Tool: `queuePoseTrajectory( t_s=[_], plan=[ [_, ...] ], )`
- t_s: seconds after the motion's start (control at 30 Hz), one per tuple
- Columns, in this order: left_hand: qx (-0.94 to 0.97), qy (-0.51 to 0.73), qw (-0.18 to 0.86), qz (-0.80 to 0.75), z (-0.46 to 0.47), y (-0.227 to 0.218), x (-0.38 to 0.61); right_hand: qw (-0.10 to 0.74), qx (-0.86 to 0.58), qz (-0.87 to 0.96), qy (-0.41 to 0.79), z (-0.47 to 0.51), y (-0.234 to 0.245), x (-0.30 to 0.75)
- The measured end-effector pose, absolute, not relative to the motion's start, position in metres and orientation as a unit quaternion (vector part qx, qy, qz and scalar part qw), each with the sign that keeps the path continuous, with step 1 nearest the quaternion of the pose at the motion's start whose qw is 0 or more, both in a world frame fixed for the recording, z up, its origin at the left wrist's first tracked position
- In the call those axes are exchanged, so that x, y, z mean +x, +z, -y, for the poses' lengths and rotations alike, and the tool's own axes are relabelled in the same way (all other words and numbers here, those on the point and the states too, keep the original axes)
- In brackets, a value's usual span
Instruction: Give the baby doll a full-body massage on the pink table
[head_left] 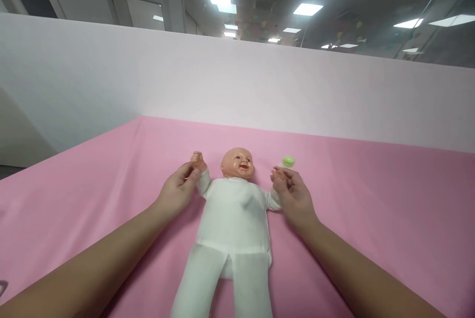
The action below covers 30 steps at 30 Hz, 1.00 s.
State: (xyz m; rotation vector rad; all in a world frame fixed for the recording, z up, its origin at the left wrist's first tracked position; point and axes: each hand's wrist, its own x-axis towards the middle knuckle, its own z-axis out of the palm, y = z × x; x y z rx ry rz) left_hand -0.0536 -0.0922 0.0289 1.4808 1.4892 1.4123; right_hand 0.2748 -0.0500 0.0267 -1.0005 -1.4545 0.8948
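A baby doll (235, 214) with a white cloth body and a hard plastic head lies on its back, its head away from me and its legs toward me. My left hand (179, 187) is closed in a pinch on the doll's raised hand at the left. On the other side, my right hand (295, 197) grips the doll's other hand between thumb and fingers. Both doll arms are bent upward beside its head. The doll's feet run out of view at the bottom.
A small light-green object (288, 161), perhaps a pacifier, lies just beyond my right hand. Under everything spreads a pink cloth (389, 209). A white partition (237, 85) rises behind it. A dark object is partly visible at the far left edge.
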Motion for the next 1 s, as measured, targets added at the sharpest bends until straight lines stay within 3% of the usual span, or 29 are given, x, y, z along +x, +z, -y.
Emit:
queuePoseTrajectory(
  t_s=[0.27,0.5,0.7,0.8,1.0],
  plan=[
    [0.781,0.316,0.062,-0.535,0.108,0.034,-0.034,0.396,-0.353,0.817,0.226,0.07,0.034,0.256],
    [0.823,0.227,-0.006,-0.52,0.11,0.034,-0.032,0.304,-0.303,0.884,0.183,0.065,0.035,0.256],
    [0.81,0.269,0.021,-0.521,0.108,0.031,-0.026,0.302,-0.302,0.887,0.174,0.065,0.037,0.261],
    [0.769,0.321,0.083,-0.547,0.104,0.029,-0.03,0.328,-0.344,0.859,0.189,0.066,0.035,0.266],
    [0.549,0.498,0.273,-0.612,0.08,0.018,-0.065,0.502,-0.47,0.67,0.281,0.044,0.03,0.279]
  ],
)
